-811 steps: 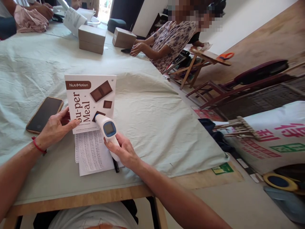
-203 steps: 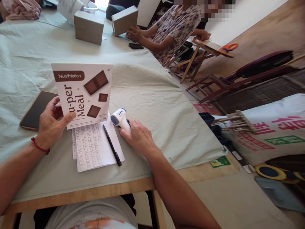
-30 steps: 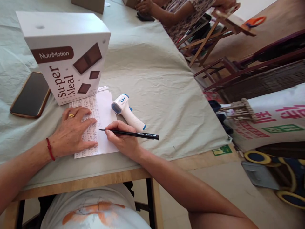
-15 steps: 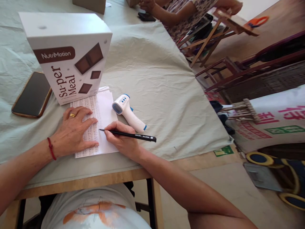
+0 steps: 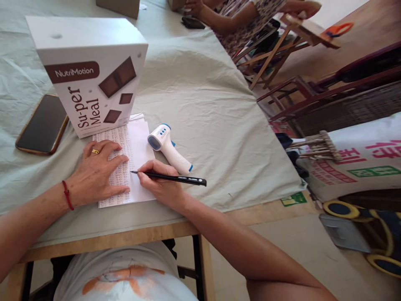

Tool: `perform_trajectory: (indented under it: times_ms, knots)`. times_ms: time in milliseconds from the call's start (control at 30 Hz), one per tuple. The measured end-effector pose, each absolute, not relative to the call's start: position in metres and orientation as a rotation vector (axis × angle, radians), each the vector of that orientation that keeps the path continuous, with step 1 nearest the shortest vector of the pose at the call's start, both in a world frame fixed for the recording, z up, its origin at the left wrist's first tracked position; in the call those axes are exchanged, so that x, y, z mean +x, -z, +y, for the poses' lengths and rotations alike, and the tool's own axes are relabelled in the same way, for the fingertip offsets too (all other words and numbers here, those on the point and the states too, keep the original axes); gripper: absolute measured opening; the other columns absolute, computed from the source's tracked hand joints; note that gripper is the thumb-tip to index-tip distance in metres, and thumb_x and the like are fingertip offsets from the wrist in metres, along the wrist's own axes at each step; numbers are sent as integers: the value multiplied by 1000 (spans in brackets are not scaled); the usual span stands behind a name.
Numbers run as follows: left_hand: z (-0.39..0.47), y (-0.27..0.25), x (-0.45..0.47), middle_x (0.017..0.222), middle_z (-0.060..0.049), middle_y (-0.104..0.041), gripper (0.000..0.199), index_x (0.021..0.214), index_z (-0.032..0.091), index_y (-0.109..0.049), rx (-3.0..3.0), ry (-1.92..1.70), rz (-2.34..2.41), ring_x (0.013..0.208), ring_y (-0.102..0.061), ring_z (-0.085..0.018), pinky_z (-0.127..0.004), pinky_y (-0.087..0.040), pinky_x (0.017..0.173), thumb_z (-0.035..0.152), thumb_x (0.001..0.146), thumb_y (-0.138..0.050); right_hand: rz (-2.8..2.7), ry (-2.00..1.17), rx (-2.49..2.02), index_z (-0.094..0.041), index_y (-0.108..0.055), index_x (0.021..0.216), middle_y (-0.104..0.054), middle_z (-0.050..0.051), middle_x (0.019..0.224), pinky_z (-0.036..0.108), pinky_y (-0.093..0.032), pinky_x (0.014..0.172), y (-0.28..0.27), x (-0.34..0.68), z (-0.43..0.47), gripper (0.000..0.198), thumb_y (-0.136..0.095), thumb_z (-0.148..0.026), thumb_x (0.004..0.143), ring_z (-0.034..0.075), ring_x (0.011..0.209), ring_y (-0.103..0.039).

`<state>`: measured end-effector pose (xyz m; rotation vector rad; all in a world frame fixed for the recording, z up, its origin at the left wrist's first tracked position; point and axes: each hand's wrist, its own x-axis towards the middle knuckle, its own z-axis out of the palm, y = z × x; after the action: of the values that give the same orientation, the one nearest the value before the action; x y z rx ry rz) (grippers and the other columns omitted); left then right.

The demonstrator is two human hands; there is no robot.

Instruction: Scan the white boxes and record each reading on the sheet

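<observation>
A sheet of paper (image 5: 141, 144) lies on the cloth-covered table, its left half filled with rows of handwriting and its right half mostly blank. Spread flat over the written part is my left hand (image 5: 97, 171), fingers apart. My right hand (image 5: 163, 184) grips a black pen (image 5: 184, 179), whose tip meets the paper at the edge of the writing. Just beyond that hand rests a white and blue infrared thermometer (image 5: 169, 147). A white NutriMotion box (image 5: 94, 79) stands upright at the paper's far edge.
A smartphone (image 5: 42, 124) lies left of the box. Across the table are a cardboard box (image 5: 119, 6), a dark object (image 5: 192, 23) and another person's arm (image 5: 221, 20). To the right stand a wooden folding stool (image 5: 282, 46) and a printed white sack (image 5: 360, 159).
The pen has shifted very slightly to the right. My left hand stays in place, and the other person's hands have moved a little.
</observation>
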<state>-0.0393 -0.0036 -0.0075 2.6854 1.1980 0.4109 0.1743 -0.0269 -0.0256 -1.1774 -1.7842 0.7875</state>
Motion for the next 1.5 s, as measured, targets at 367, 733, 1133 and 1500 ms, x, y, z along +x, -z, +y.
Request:
perform_trajectory:
  times_ms: [367,733,1133,1500]
  knots:
    - [-4,6,-39,132,-17,-56,57,119,20,-63,2694,-385,1207,128,-49,-39,-60,-31,110,54,76,-76,-1773,-784,-1196,-22,-58,72,-63,-3,65,25,-49,58,26,174,-26,10,-56,-19,81,11,57,-56]
    - [-2,7,-40,132,-20,-56,59,120,18,-65,2688,-391,1193,128,-50,-40,-62,-30,110,54,74,-77,-1755,-797,-1186,-23,-58,71,-62,-3,64,25,-48,56,26,175,-27,11,-57,-19,81,12,56,-56]
    - [-4,7,-40,133,-17,-55,56,120,21,-61,2692,-396,1202,130,-49,-38,-60,-30,111,52,77,-76,-1742,-810,-1243,-23,-57,71,-62,-2,63,27,-48,55,24,176,-26,9,-55,-22,80,13,55,-54]
    - [-3,6,-40,132,-15,-56,57,118,24,-61,2670,-387,1211,129,-49,-37,-60,-31,111,54,74,-78,-1778,-792,-1245,-23,-55,69,-60,-3,63,28,-49,59,24,175,-28,11,-55,-19,79,13,57,-55]
